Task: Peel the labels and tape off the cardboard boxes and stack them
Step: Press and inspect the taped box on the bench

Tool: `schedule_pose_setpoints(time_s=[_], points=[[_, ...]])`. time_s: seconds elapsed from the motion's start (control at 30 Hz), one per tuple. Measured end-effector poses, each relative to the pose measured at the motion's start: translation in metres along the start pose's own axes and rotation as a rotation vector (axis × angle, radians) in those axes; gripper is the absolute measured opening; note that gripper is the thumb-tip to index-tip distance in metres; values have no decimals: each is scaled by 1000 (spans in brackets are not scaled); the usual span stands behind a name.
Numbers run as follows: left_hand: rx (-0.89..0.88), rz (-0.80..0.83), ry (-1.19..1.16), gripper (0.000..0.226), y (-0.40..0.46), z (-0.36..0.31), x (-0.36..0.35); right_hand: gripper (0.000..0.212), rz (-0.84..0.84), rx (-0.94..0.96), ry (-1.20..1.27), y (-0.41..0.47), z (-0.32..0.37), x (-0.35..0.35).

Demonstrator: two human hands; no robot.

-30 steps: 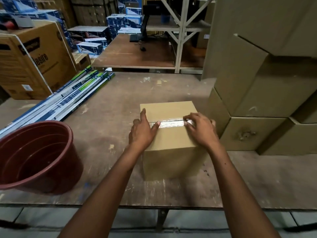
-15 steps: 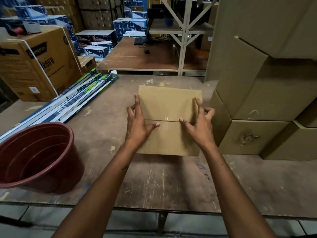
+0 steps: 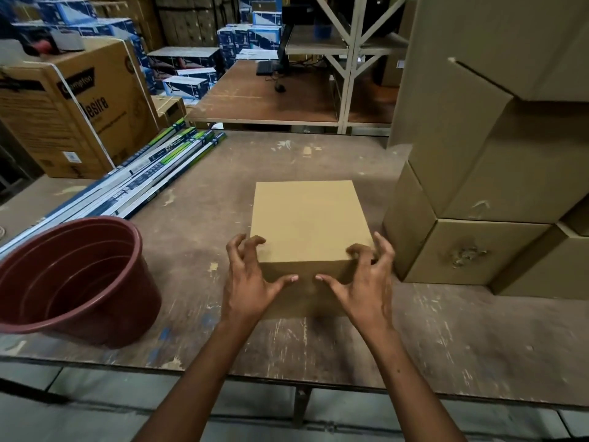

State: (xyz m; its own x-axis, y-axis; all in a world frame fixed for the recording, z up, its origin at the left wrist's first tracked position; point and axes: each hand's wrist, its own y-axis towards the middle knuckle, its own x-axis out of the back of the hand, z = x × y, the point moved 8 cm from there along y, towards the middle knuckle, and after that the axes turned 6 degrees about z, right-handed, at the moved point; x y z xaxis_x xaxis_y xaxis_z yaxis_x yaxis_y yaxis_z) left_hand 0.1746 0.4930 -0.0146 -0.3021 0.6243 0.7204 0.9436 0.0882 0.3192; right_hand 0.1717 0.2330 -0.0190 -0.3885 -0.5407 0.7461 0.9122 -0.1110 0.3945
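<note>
With 2 hands, left hand (image 3: pixel 247 282) and right hand (image 3: pixel 366 282), fingers curled over the near corners of the box (image 3: pixel 307 224) between them, grip evenly while hunting remaining tape

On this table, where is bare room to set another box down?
Bare table lies behind the small box, up to the far edge. More lies between the bucket and the left hand, and along the near edge at right. The left side with the long packs and the right side with the stacked boxes are crowded.
</note>
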Motion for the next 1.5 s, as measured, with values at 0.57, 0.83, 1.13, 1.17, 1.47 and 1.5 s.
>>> schedule_pose_setpoints(time_s=[0.57,0.83,1.13,1.17,1.47,1.5], points=[[-177,238,212,64,13,-23,-11,36,69,138,-44,19,11,22],[-71,317,325,70,75,-44,-7,65,407,9,-154,81,31,-3],[-190,514,431,71,70,-38,-29,68,473,-15,-152,85,15,-9],[-173,490,413,72,67,-32,-26,68,465,-23,-132,81,11,-8],[272,436,-30,118,110,2,-12,90,497,-195,114,100,-10,-16],[281,415,-17,116,117,1,-13,88,486,-191,115,103,-8,-16]])
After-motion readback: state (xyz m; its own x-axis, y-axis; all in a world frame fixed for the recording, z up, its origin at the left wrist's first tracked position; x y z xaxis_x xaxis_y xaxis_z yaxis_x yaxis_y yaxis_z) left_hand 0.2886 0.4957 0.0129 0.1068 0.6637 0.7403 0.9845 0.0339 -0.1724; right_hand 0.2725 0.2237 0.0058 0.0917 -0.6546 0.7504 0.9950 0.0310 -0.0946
